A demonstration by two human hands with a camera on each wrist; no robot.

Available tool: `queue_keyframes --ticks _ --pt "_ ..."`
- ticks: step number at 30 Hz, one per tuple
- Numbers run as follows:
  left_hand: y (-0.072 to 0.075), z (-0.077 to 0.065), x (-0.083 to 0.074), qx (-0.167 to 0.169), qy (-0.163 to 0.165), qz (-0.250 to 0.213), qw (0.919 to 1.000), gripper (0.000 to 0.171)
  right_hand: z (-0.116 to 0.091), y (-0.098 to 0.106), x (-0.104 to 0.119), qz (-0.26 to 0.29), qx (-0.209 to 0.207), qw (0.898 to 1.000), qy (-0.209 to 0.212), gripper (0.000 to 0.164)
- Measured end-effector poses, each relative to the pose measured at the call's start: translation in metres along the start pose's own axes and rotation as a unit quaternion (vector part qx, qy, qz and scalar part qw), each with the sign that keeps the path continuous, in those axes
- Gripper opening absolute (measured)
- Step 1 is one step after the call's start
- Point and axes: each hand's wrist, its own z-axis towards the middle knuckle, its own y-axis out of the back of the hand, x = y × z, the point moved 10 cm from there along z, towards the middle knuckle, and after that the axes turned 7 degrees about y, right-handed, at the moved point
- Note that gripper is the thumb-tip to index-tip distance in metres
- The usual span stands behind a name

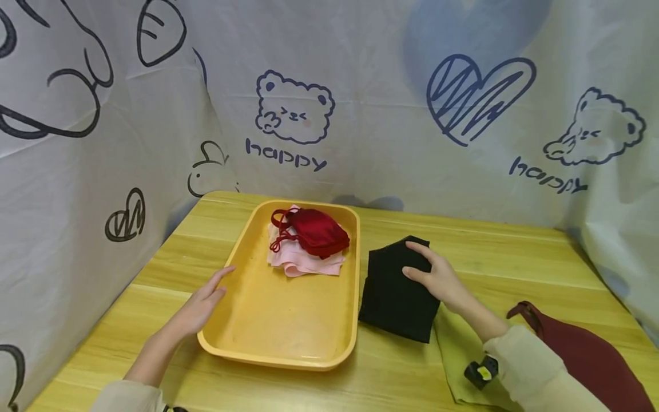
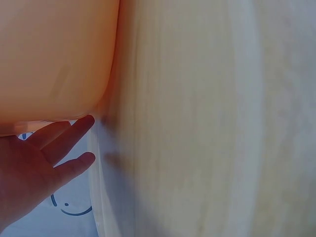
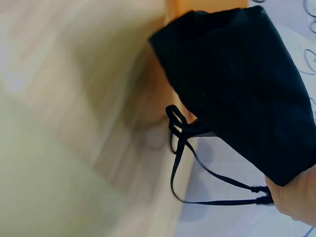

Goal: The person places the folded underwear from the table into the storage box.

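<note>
A black drawstring bag (image 1: 396, 292) hangs from my right hand (image 1: 445, 280), just right of the yellow tray (image 1: 278, 320). Thumb and a finger lie on its near face, and the other fingers are hidden behind it. Dangling black cords (image 3: 217, 202) show in the right wrist view. My left hand (image 1: 203, 303) is at the tray's left rim, its fingers fairly straight; whether they press on it I cannot tell. Inside the tray's far end, a shiny red drawstring pouch (image 1: 321, 232) lies on a folded pink cloth (image 1: 296, 260).
A yellow-green cloth item (image 1: 453, 355) lies on the wooden table (image 1: 494, 246) under my right forearm. Right of it is a dark red cloth item (image 1: 587, 355) with a strap. White sheeting (image 1: 370, 149) with drawings hangs behind and at both sides.
</note>
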Motion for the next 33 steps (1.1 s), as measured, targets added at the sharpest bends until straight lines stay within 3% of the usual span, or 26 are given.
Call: queue_keyframes --ticks 7,21,26,33 --pt "0.0 0.0 0.001 0.0 0.006 -0.001 1.0 0.044 0.003 0.01 0.021 0.048 -0.047 0.998 0.014 0.056" --pt "-0.001 0.0 0.002 -0.004 -0.002 -0.001 1.0 0.044 0.006 0.018 0.059 0.06 -0.116 0.988 0.078 0.055" --pt "0.0 0.0 0.002 -0.007 -0.005 -0.002 1.0 0.043 0.007 0.029 0.07 0.067 -0.16 0.98 0.098 0.054" --pt "0.001 0.0 0.001 -0.011 -0.01 0.001 0.9999 0.043 0.016 0.014 0.076 0.089 -0.131 0.981 0.113 0.056"
